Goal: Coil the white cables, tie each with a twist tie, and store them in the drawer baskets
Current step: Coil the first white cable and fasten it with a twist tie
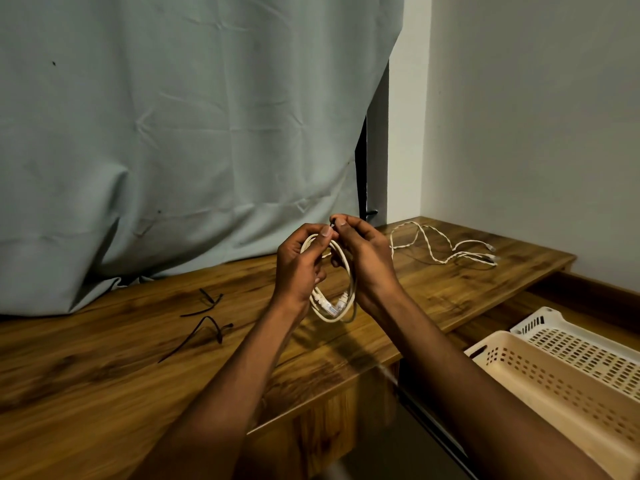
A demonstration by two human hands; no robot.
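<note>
A coiled white cable hangs above the wooden desk, held between both hands. My left hand grips the coil's left side. My right hand grips the right side, and both thumbs and forefingers pinch a small dark twist tie at the top of the coil. The cable's plugs dangle at the bottom of the loop. A second white cable lies loose and uncoiled on the desk at the back right. Black twist ties lie on the desk to the left.
A grey curtain hangs behind the desk. At the lower right an open drawer holds a beige basket and a white basket, both perforated. A white wall stands at the right.
</note>
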